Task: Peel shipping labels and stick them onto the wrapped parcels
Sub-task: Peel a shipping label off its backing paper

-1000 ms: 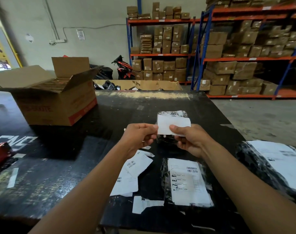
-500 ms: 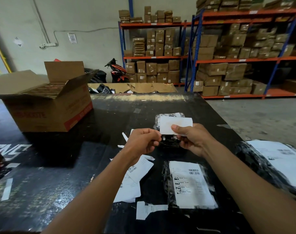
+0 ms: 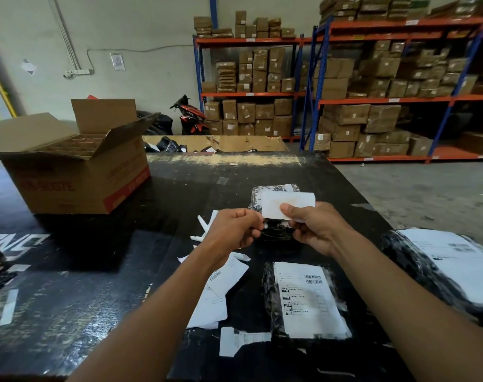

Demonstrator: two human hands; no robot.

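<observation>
Two hands meet above the table (image 3: 97, 271), both holding one label (image 3: 273, 204). The right hand (image 3: 314, 230) pinches it from the right, with the thumb flat on the blank white face and the other fingers curled behind. The left hand (image 3: 235, 230) is curled almost into a fist, its thumb and fingertips nipping the label's lower left corner. The label is upright, blank side toward the camera, and clear of the table.

Just behind and below it lies a small parcel (image 3: 276, 235) in black wrap, its far end showing past the label's top edge. I cannot tell whether either hand touches it.

Nearer the camera, under the right forearm, a labelled parcel (image 3: 303, 299) lies flat, its printed sheet with barcodes facing up. A big parcel (image 3: 441, 268), also black with a white sheet on top, sits at the table's right edge. Loose labels (image 3: 221, 293) overlap in a heap under the left wrist, and a few white strips (image 3: 204, 224) lie beyond them.

At far left on the table stands an open box (image 3: 78, 175), with card dividers inside. Behind the table are shelves (image 3: 372, 100) stacked with brown cartons, and a scooter (image 3: 189, 117) is parked by the wall.
</observation>
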